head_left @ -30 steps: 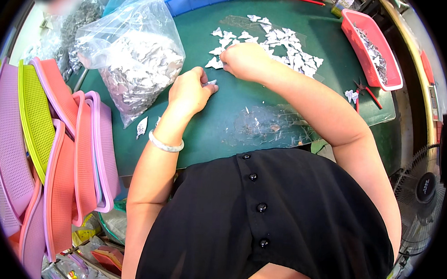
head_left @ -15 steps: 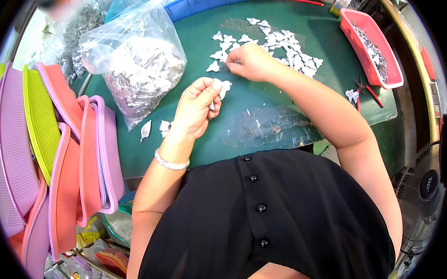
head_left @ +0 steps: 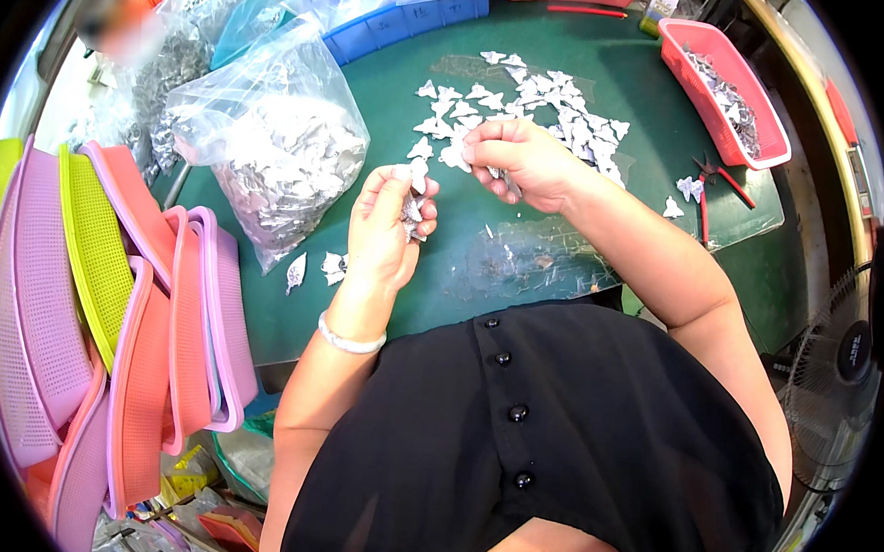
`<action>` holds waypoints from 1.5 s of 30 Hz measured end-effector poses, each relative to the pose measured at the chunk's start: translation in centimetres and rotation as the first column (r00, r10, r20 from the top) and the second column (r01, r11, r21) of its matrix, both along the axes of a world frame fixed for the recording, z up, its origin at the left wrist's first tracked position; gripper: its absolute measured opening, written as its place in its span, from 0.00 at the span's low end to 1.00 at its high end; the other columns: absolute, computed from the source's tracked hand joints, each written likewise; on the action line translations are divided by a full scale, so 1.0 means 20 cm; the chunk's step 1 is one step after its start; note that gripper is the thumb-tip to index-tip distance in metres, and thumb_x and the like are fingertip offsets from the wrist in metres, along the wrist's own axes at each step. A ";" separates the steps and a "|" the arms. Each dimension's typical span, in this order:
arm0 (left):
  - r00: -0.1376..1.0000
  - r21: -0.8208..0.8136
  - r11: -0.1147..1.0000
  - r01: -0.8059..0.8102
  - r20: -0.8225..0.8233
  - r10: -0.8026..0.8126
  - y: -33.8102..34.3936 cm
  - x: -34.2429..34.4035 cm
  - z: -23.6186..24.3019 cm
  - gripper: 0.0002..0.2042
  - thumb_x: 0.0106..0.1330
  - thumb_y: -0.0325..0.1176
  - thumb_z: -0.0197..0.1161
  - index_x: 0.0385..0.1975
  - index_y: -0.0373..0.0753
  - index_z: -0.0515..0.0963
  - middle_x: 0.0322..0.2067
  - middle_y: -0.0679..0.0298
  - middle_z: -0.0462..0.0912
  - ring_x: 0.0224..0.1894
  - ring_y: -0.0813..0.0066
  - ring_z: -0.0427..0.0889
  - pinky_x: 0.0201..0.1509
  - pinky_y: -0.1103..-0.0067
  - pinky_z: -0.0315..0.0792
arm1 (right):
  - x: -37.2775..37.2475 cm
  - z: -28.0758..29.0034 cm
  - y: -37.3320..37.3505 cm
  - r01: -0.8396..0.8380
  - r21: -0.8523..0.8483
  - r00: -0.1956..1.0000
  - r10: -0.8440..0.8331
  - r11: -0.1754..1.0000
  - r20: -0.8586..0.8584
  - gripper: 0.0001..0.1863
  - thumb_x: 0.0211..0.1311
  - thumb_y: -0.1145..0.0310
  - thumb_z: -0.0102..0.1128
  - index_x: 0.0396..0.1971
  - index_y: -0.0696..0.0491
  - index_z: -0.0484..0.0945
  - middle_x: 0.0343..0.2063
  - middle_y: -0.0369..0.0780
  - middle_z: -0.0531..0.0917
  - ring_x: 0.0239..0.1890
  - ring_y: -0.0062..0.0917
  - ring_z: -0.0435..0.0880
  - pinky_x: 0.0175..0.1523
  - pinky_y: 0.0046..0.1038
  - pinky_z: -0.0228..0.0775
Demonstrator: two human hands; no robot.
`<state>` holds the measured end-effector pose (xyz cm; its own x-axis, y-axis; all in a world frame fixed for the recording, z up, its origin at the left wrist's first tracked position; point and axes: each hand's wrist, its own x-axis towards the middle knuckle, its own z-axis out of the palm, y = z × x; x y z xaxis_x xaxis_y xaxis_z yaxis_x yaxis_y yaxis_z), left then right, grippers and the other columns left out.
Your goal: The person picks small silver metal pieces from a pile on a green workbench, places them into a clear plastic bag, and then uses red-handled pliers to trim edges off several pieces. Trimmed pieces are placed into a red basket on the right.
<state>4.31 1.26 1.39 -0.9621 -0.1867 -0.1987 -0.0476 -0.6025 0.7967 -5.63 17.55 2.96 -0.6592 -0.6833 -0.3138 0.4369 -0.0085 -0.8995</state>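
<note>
My left hand (head_left: 383, 236) is closed around several small white-and-grey pieces (head_left: 413, 211), thin and winged in outline, which stick out between the thumb and fingers. Just to its right, my right hand (head_left: 534, 165) pinches a similar flat white piece (head_left: 454, 156) between thumb and forefinger. Its other fingers are curled, and something greyish shows under them that I cannot make out. Beyond both hands lies a loose spread of the same white pieces (head_left: 568, 109) on the green table (head_left: 401, 309).
A clear plastic bag (head_left: 294, 161) full of white pieces stands at left, beside stacked coloured baskets (head_left: 95, 261). At right are red-handled pliers (head_left: 737, 187), two loose pieces and a pink basket (head_left: 775, 152) of grey parts. A blue bin (head_left: 413, 26) sits behind.
My right hand has drawn back from the spread and turned, with a white piece now in its pinch. Another loose piece now lies near the pliers. The whole view has shifted slightly.
</note>
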 end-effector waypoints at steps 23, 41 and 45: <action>0.974 0.634 0.740 0.224 -0.176 -0.144 0.06 0.02 -0.10 0.17 0.68 0.45 0.37 0.43 0.42 0.70 0.43 0.62 0.74 0.48 0.69 0.73 0.51 0.73 0.68 | 0.23 0.03 -0.23 0.056 -0.049 -0.124 -0.041 0.997 -0.991 0.10 0.38 0.74 0.56 0.26 0.57 0.72 0.26 0.42 0.72 0.31 0.37 0.72 0.37 0.34 0.67; 0.946 0.497 0.849 0.181 -0.325 -0.011 -0.48 0.12 0.66 0.07 0.63 0.35 0.51 0.35 0.40 0.72 0.33 0.60 0.75 0.37 0.66 0.75 0.24 0.81 0.71 | -0.14 0.47 -0.51 0.042 -0.081 -0.147 -0.074 0.996 -0.986 0.23 0.46 0.76 0.55 0.48 0.52 0.68 0.45 0.46 0.71 0.44 0.41 0.73 0.46 0.35 0.68; 0.951 0.322 0.946 0.041 -0.304 0.063 -0.72 -0.08 0.88 0.08 0.62 0.33 0.53 0.36 0.37 0.71 0.34 0.58 0.74 0.35 0.64 0.73 0.25 0.80 0.72 | -0.22 0.49 -0.66 0.004 0.102 -0.111 0.102 0.995 -0.989 0.18 0.47 0.77 0.55 0.43 0.52 0.71 0.40 0.45 0.74 0.40 0.40 0.75 0.43 0.34 0.69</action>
